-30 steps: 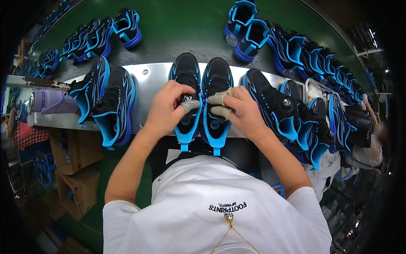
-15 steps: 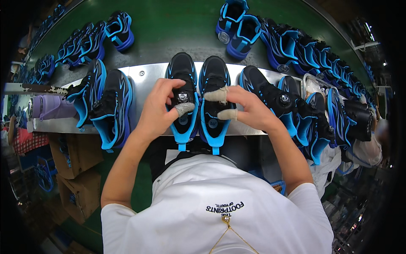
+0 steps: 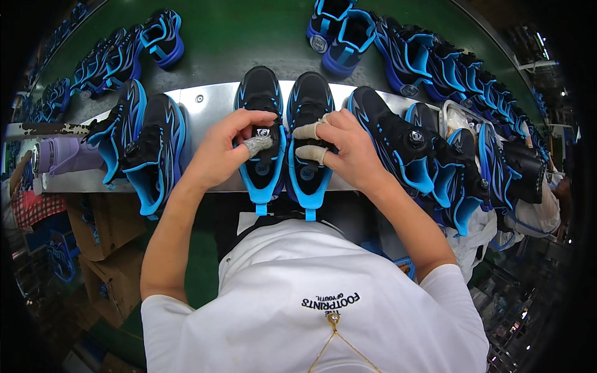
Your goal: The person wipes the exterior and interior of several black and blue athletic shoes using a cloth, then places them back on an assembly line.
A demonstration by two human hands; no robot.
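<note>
Head view: left hand (image 3: 227, 149) pinches the dial of the left shoe (image 3: 261, 133); right hand (image 3: 345, 146) apparently grips the right shoe (image 3: 309, 133); 2 shoes side by side on the desk (image 3: 208, 102).

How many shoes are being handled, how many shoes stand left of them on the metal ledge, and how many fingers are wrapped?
Handled shoes: 2
Shoes left of them on the ledge: 2
Wrapped fingers: 3
Total: 7
</note>
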